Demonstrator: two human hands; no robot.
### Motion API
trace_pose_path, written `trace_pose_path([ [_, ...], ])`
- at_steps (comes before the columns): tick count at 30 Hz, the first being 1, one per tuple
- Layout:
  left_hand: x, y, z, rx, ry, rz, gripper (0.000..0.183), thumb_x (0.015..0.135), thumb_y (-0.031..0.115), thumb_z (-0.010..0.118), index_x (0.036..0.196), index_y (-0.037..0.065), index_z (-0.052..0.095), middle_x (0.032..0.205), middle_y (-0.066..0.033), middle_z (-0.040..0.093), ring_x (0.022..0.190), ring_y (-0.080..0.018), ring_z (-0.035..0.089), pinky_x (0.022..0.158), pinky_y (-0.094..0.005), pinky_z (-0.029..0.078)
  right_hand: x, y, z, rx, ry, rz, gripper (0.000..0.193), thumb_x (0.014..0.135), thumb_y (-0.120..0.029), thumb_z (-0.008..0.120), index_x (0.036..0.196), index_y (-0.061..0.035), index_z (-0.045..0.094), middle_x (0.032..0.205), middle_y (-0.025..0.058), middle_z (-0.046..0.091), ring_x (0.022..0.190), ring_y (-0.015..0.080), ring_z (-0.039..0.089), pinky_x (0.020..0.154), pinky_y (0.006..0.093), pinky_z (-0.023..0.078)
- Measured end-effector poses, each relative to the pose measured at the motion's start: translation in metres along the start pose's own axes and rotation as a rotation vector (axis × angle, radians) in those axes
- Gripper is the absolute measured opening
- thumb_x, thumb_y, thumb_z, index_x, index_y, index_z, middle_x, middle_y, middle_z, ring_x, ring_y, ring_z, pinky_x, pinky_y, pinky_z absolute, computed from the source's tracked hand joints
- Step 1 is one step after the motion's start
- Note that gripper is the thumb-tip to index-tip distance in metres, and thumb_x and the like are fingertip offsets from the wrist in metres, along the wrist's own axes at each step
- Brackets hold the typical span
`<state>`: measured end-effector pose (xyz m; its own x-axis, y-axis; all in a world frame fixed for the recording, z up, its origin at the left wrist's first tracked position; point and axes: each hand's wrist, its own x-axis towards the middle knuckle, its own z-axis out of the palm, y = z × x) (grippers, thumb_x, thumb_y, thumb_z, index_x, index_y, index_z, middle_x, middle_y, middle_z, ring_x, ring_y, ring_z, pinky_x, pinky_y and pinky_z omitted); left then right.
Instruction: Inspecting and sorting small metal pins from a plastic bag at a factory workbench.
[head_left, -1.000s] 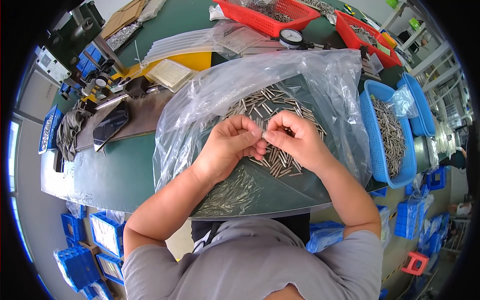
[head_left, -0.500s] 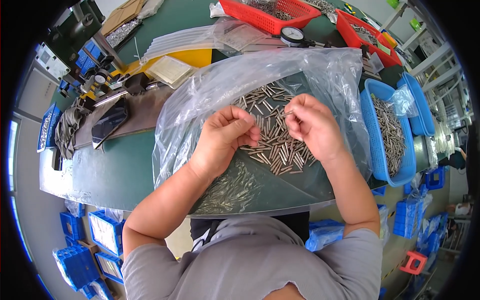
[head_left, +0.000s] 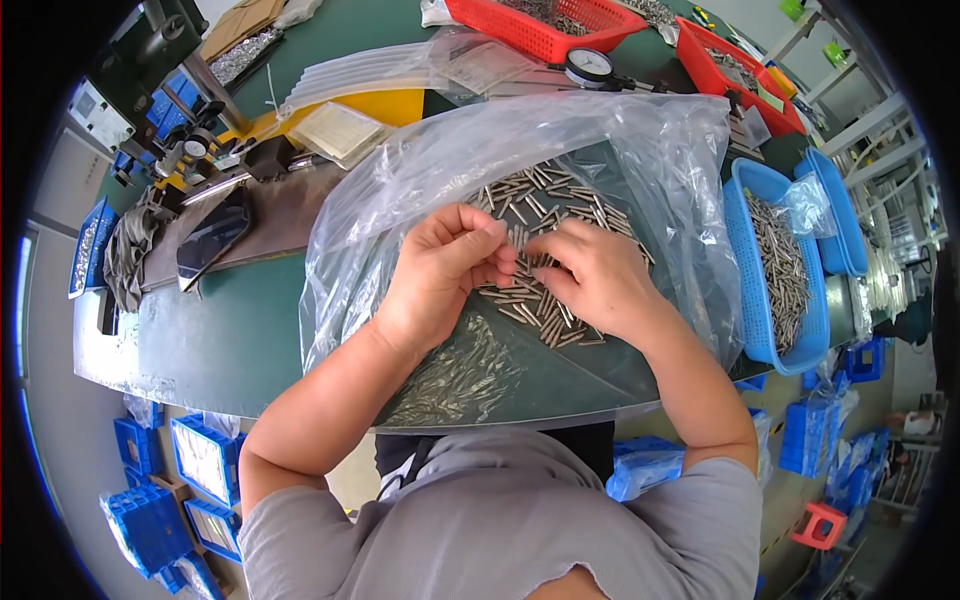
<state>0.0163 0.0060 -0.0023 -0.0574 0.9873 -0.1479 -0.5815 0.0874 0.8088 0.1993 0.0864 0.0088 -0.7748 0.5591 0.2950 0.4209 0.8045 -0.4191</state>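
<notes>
Several small metal pins (head_left: 560, 325) lie loose in a pile on a clear plastic bag (head_left: 400, 200) spread over the green table. Left of the pile, my left hand (head_left: 445, 265) is closed, thumb pressed against the curled fingers. Whatever is inside that pinch is hidden by the fingers. Over the middle of the pile, my right hand (head_left: 605, 280) reaches in from the right, close to the left fingertips. Its fingers are bent, with a gap between thumb and forefinger, just above the pins; I make out nothing held in it.
A blue basket (head_left: 735, 270) full of similar pins stands at the right. Red baskets (head_left: 540, 38) and a dial gauge (head_left: 588, 66) are at the back. At the left are a gauge stand (head_left: 200, 90), a dark phone (head_left: 215, 235) and a cloth (head_left: 130, 255).
My right hand has moved left and turned over the pile, nearer my left hand; its pinch has loosened. My left hand stays nearly in place.
</notes>
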Motion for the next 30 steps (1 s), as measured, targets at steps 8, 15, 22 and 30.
trace_pose_path([
  [8, 0.000, 0.002, 0.002, 0.018, 0.010, -0.004, 0.008, 0.091, 0.012, 0.053, 0.090, 0.004, 0.055, 0.081, -0.0074, 0.061, 0.073, -0.0145, 0.060, 0.067, -0.0282, 0.050, 0.002, 0.003, -0.001, 0.074, -0.046, -0.048, 0.011, 0.075, -0.013, 0.068, 0.083, -0.0074, 0.062, 0.077, 0.0063, 0.056, 0.066, 0.0243, 0.059, 0.057, 0.0329, 0.046],
  [15, -0.002, 0.001, 0.002, 0.015, -0.042, -0.073, 0.010, 0.089, 0.011, 0.057, 0.092, 0.002, 0.054, 0.078, -0.0076, 0.061, 0.069, -0.0145, 0.059, 0.063, -0.0258, 0.049, 0.005, 0.003, -0.017, 0.595, -0.125, 0.173, 0.013, 0.085, -0.011, 0.062, 0.085, 0.0005, 0.058, 0.073, 0.0056, 0.055, 0.065, 0.0138, 0.051, 0.060, 0.0273, 0.043],
  [22, -0.004, 0.002, 0.006, 0.058, -0.063, -0.116, 0.009, 0.089, 0.010, 0.058, 0.091, 0.003, 0.054, 0.077, -0.0054, 0.060, 0.067, -0.0131, 0.059, 0.063, -0.0250, 0.048, 0.003, 0.003, -0.016, 0.598, -0.201, 0.132, 0.014, 0.088, -0.013, 0.060, 0.087, 0.0008, 0.057, 0.074, 0.0051, 0.054, 0.068, 0.0128, 0.050, 0.064, 0.0269, 0.043],
  [30, -0.005, 0.000, 0.005, 0.046, -0.142, -0.145, 0.008, 0.088, 0.009, 0.059, 0.090, 0.002, 0.055, 0.080, -0.0070, 0.061, 0.071, -0.0145, 0.061, 0.065, -0.0267, 0.051, 0.004, 0.000, -0.007, 0.956, -0.251, 0.248, 0.017, 0.091, -0.019, 0.059, 0.086, -0.0026, 0.056, 0.077, -0.0024, 0.054, 0.072, 0.0044, 0.047, 0.065, 0.0215, 0.040],
])
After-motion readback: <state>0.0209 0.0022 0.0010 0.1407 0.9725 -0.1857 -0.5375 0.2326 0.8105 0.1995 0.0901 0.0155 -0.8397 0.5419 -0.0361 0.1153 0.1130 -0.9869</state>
